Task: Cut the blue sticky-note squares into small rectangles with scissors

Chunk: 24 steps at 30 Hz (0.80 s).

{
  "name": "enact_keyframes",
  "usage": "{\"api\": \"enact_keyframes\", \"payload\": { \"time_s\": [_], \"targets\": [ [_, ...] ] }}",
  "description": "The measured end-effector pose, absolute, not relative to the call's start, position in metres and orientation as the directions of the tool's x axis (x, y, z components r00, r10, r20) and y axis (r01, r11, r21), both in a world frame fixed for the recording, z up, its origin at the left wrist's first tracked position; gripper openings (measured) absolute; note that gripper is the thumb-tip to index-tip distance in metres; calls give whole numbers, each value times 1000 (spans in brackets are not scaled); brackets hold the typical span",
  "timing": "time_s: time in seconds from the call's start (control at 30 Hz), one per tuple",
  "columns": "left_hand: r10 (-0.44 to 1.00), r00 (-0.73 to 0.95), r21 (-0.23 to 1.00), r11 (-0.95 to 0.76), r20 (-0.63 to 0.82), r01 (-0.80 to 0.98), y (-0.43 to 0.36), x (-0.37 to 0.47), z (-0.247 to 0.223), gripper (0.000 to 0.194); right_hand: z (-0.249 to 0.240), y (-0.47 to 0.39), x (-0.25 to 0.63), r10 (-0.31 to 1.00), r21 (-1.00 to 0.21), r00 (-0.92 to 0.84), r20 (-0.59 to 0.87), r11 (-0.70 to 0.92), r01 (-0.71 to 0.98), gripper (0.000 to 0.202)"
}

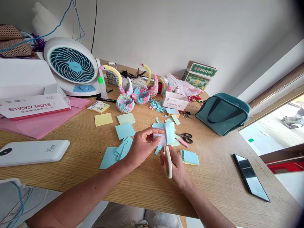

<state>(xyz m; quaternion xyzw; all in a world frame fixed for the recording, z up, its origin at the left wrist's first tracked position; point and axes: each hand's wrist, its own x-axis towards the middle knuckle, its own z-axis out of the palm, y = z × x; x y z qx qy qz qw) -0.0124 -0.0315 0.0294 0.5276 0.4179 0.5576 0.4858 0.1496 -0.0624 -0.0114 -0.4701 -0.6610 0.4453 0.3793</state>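
My left hand [143,144] pinches a sheet of blue note paper [170,134] between thumb and fingers, a whitish piece showing under the fingertips. My right hand [175,164] is wrapped round white-handled scissors [168,163], whose blades point away from me and lie across the paper. Left of my left hand are a blue square [124,130] and a pile of cut blue pieces [123,148]. Close to my right hand lies a stack of small blue, green and yellow papers [190,157]. Black-handled scissors [186,137] rest just beyond it.
Folded-paper swans [125,103] stand at the back beside a small sticky-note box [175,101]. A white fan [71,66], a large open box [35,103] and a power bank [35,153] occupy the left. To the right are a teal bag [222,114] and a phone [251,177].
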Motion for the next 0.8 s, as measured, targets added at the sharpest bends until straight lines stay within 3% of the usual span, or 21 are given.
{"api": "enact_keyframes", "payload": {
  "time_s": [0.8],
  "targets": [
    [967, 23, 962, -251, 254, -107, -32, -10, 31, 17, -11, -67, 150, 956, -938, -274, 104, 185, 292, 46]
  ]
}}
